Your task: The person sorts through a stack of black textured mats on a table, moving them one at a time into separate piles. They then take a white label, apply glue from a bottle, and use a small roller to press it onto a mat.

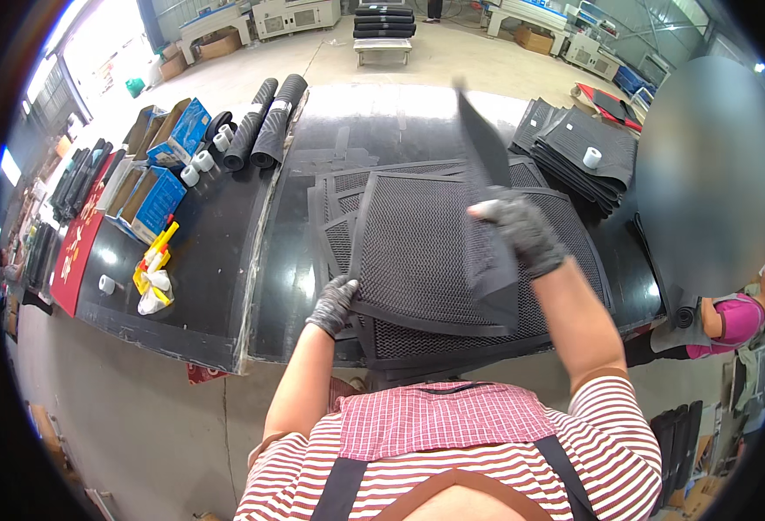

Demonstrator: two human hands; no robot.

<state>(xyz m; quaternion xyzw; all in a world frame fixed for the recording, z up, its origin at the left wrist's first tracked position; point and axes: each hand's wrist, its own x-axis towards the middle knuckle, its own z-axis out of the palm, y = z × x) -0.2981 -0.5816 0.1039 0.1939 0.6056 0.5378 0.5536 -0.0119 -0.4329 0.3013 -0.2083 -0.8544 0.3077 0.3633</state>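
Note:
Several black rubber mats with textured middles and smooth borders lie overlapped on the dark table in front of me. At the left edge of the top mat, near its lower corner, my left hand in a dark glove is closed with its fingers on the border. My right hand, gloved too with a light thumb tip showing, grips a raised, bent dark sheet that stands over the mats' right part. Whether this sheet is the top mat's right side or a separate piece, I cannot tell.
A stack of dark mats carries a white roll at the far right. Left are black rolls, blue boxes, small white rolls and a yellow-handled tool. A person in pink is at the right.

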